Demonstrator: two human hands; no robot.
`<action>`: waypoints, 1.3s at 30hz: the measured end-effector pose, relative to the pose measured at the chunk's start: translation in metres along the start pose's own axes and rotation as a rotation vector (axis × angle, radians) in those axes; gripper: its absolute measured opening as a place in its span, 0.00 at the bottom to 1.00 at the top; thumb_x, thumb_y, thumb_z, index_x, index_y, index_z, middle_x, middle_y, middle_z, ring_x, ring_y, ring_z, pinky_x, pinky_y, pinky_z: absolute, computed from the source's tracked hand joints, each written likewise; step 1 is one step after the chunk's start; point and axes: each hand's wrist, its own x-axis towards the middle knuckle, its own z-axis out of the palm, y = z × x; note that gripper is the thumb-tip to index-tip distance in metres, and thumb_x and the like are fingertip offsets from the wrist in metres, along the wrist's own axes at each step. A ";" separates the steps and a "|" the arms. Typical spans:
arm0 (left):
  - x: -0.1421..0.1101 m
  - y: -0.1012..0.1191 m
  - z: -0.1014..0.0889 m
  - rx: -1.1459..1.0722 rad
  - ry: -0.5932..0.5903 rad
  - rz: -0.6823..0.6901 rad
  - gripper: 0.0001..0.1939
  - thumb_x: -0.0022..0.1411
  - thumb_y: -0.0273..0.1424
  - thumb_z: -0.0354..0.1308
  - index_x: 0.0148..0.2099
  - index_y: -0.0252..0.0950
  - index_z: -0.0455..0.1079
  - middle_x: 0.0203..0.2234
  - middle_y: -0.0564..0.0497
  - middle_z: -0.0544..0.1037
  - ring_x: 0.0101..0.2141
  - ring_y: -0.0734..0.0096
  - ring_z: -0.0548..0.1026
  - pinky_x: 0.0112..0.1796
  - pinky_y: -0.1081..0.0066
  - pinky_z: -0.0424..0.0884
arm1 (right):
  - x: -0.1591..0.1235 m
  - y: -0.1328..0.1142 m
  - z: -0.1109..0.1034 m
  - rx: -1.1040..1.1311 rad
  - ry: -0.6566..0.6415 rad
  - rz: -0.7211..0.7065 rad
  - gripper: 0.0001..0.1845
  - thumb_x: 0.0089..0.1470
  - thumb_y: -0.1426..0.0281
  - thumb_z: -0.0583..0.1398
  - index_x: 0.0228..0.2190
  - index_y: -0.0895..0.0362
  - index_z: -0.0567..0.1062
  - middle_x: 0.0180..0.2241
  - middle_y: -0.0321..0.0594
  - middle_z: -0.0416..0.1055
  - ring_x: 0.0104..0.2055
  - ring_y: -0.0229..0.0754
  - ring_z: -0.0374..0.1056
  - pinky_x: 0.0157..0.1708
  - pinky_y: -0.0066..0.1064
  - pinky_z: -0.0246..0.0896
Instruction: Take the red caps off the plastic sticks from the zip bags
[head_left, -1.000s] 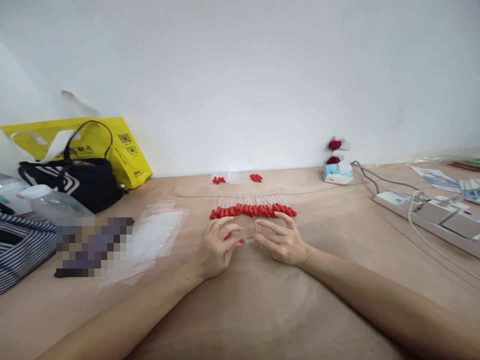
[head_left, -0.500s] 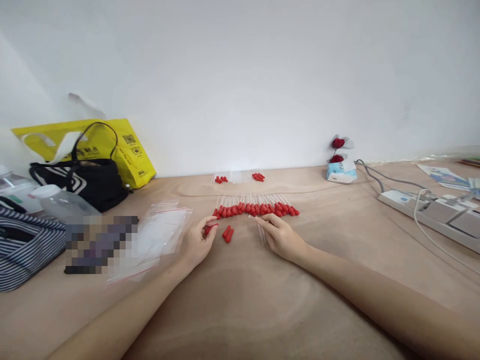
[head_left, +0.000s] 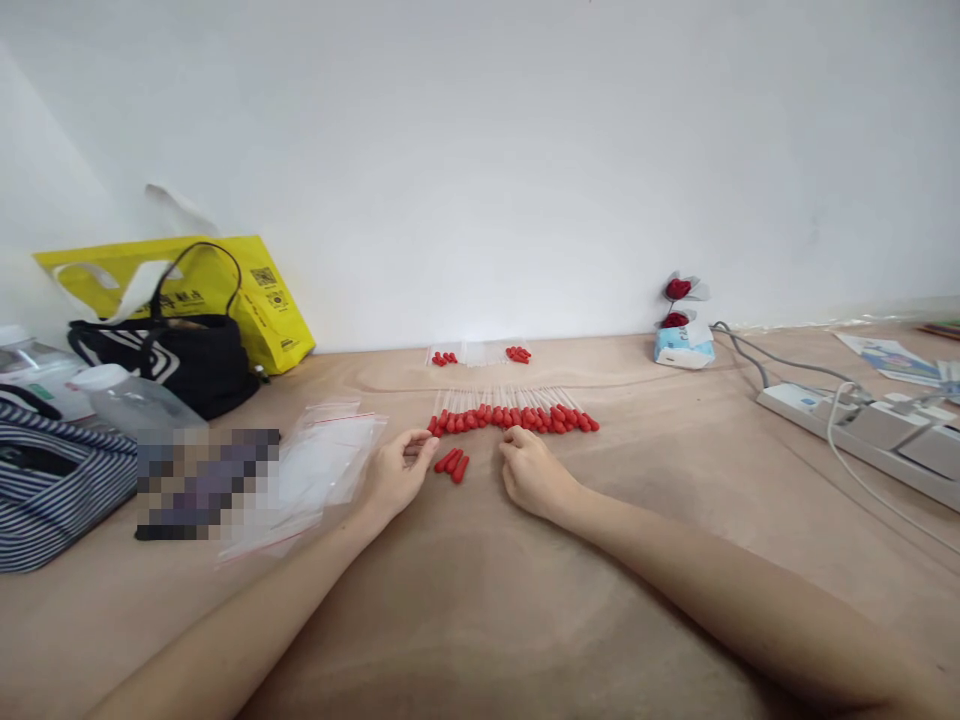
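A row of several thin clear tubes with red caps (head_left: 514, 419) lies on the wooden table (head_left: 480, 600) in front of me. Just before that row lie three loose red caps (head_left: 452, 463). My left hand (head_left: 397, 472) rests left of the caps, fingers curled inward, and I cannot see what it holds. My right hand (head_left: 531, 472) sits right of the caps, closed in a loose fist with its knuckles near the row. Whatever is in it is hidden.
Clear zip bags (head_left: 315, 465) lie to the left, beside a black handbag (head_left: 176, 360), a yellow bag (head_left: 255, 295), a striped bag (head_left: 52, 490) and a plastic bottle (head_left: 124, 400). Small packets of red caps (head_left: 480, 354) sit by the wall. A power strip (head_left: 862, 430) with cables and a tissue pack (head_left: 679, 345) are on the right.
My hands drew apart, leaving three red caps on the table between them. My right hand, which pinched a clear tube, has curled into a fist. The camera shifted slightly.
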 end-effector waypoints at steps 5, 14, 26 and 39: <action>0.020 -0.004 -0.011 0.222 0.050 -0.001 0.13 0.51 0.38 0.53 0.34 0.35 0.69 0.29 0.49 0.76 0.30 0.67 0.74 0.32 0.70 0.70 | -0.002 -0.006 -0.003 -0.018 -0.058 0.019 0.09 0.49 0.78 0.51 0.26 0.62 0.71 0.33 0.45 0.64 0.36 0.40 0.60 0.34 0.32 0.52; 0.058 -0.007 -0.004 0.264 -0.126 -0.168 0.12 0.49 0.37 0.54 0.34 0.36 0.69 0.27 0.50 0.77 0.32 0.66 0.74 0.33 0.72 0.66 | -0.009 0.012 -0.016 0.042 0.193 0.087 0.10 0.52 0.73 0.51 0.29 0.58 0.73 0.33 0.41 0.68 0.36 0.38 0.60 0.36 0.34 0.43; 0.072 -0.014 -0.009 0.172 -0.088 -0.290 0.15 0.44 0.33 0.58 0.37 0.33 0.66 0.19 0.52 0.75 0.22 0.68 0.74 0.24 0.73 0.66 | -0.035 0.036 -0.029 -0.047 0.370 0.061 0.10 0.51 0.70 0.53 0.23 0.55 0.73 0.27 0.36 0.68 0.32 0.37 0.59 0.41 0.37 0.40; -0.008 0.020 0.001 0.191 -0.030 0.652 0.07 0.54 0.31 0.52 0.36 0.35 0.67 0.28 0.52 0.76 0.28 0.75 0.74 0.31 0.76 0.72 | -0.035 0.033 -0.034 -0.085 0.407 -0.141 0.17 0.52 0.68 0.54 0.45 0.55 0.67 0.41 0.43 0.68 0.44 0.43 0.61 0.46 0.40 0.45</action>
